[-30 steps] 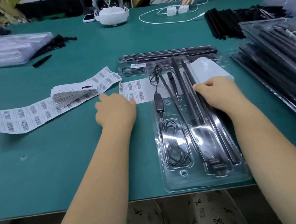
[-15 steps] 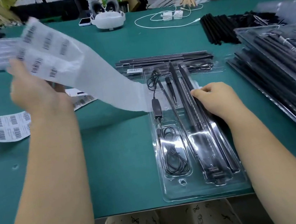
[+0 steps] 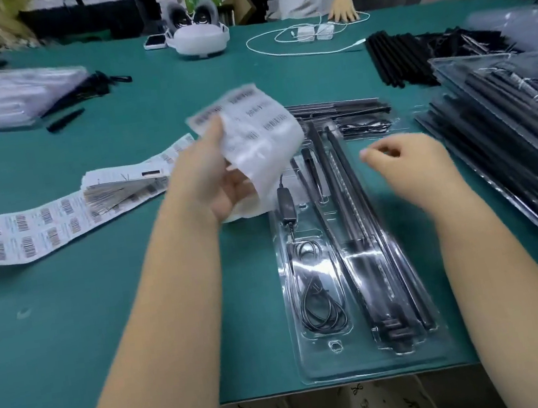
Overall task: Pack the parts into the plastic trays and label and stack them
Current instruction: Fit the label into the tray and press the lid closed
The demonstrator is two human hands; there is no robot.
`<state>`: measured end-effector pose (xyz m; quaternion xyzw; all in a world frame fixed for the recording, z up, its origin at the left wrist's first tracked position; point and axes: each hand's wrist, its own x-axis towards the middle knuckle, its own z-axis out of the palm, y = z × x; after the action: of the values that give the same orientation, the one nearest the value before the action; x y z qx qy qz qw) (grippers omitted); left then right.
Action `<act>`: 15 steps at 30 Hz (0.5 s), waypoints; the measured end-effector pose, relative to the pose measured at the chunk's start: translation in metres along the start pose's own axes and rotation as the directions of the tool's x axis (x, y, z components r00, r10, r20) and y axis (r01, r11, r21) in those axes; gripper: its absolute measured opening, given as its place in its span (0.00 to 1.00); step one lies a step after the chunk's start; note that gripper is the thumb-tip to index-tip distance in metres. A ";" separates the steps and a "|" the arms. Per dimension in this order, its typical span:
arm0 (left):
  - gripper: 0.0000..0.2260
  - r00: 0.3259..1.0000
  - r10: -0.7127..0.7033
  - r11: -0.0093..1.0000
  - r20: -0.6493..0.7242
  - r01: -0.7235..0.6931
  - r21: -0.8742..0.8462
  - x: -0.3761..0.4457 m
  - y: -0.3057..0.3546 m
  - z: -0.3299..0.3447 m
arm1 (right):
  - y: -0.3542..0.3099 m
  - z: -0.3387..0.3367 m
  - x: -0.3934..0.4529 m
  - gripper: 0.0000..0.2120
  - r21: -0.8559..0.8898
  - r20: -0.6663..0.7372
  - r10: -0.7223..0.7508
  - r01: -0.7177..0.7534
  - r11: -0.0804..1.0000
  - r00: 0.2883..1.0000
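Our left hand [image 3: 212, 177] is raised above the green table [image 3: 104, 311], thumb and curled fingers pinching a curling barcode label sheet [image 3: 258, 136]. Just right of it lies the clear plastic tray [image 3: 366, 358] holding black rods [image 3: 366, 225] and a coiled cable [image 3: 317, 296]. Our right hand [image 3: 416, 167] hovers over the tray's far end, fingers loosely bent, holding nothing.

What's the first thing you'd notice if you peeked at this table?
Probably the curling white sheet of barcode labels held up by the left hand in the middle. Right beside it, the clear plastic tray lies on the green table, packed with long black rods and a coiled black cable, while the right hand hovers above its far end.
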<state>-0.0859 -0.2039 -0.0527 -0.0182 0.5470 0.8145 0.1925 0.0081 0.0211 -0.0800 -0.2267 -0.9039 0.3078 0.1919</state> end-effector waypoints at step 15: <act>0.14 0.901 0.010 0.948 0.434 -0.146 0.282 -0.009 -0.046 0.018 | -0.024 0.034 -0.017 0.13 0.242 -0.126 -0.315 0.337 0.910 0.941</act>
<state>-0.0587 -0.1756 -0.0843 0.2130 0.6117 0.7105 0.2750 -0.0014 -0.0204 -0.0933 -0.0580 -0.8718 0.3774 0.3067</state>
